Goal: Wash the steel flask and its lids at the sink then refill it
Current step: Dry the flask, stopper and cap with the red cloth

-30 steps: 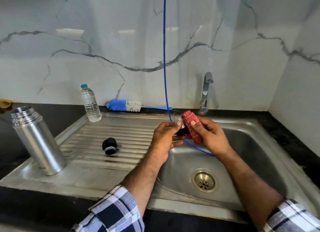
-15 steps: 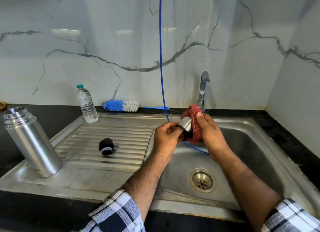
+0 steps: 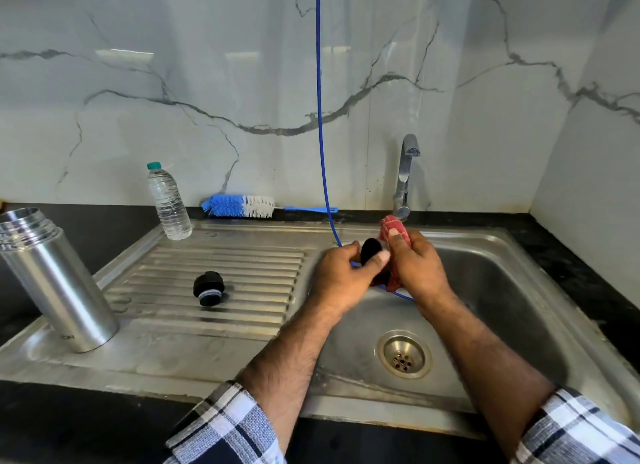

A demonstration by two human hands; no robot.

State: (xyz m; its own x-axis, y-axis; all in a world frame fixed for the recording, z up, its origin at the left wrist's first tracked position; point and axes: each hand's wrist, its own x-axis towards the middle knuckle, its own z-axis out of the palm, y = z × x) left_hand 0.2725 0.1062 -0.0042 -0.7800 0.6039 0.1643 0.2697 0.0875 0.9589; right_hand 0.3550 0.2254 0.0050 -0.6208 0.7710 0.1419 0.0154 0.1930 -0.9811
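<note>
Head view: step in hand looked like wiping the outer lid [image 3: 371, 252] with a red cloth [image 3: 394, 233], over the sink basin [image 3: 502, 290]. Left hand [image 3: 341, 280] gripped the lid, thumb tip pressed on its near edge, fingers curled behind it; the lid's dark open side faced the camera. Right hand [image 3: 420, 266] clamped the cloth, thumb on top, cloth bunched between its fingers and the lid's far side. Cloth touched the lid; how far it wrapped round could not be told.

Steel flask [image 3: 52, 283] stood upright and uncapped on the drainboard's left end, well apart from both hands. Black inner stopper [image 3: 209, 288] lay on its side on the drainboard [image 3: 242, 262] ridges, left of the left-hand fingers, between them and the flask. Water bottle [image 3: 168, 202] and blue bottle brush [image 3: 239, 206] sat at the back edge, beyond the fingers. Tap [image 3: 405, 176] just behind the right hand, no water seen running. Blue cord [image 3: 320, 117] hung down past the left fingers.

Next move likely calls for turning the lid in the left grip so the cloth reaches the rest, then setting it down and reaching left for the stopper.
</note>
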